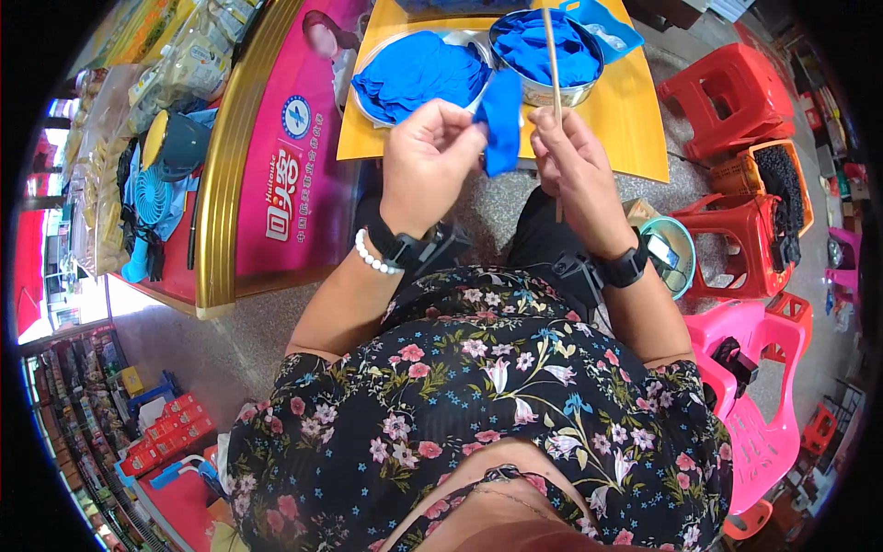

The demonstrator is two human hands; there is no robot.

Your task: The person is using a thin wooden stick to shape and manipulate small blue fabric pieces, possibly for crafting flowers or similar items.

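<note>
A small blue fabric piece [501, 124] hangs from the pinched thumb and fingers of my left hand [430, 161]. My right hand [572, 170] grips a thin wooden stick [553, 64] that stands nearly upright, its top reaching past the table's far side. The cloth and the stick are apart, with a small gap between my hands. Just beyond my left hand, a round white container [368, 115] is heaped with flat blue fabric pieces [421, 75]. Behind my right hand stands a round tin [552, 95] filled with more blue fabric [545, 48].
Both containers stand on a yellow table [635, 129]. A blue plastic basket [612, 32] sits at its far right. Red stools [727, 101] and a pink chair [763, 423] crowd the right side. A gold-edged pink counter [276, 175] rises at the left, with a small blue fan [153, 195] on it.
</note>
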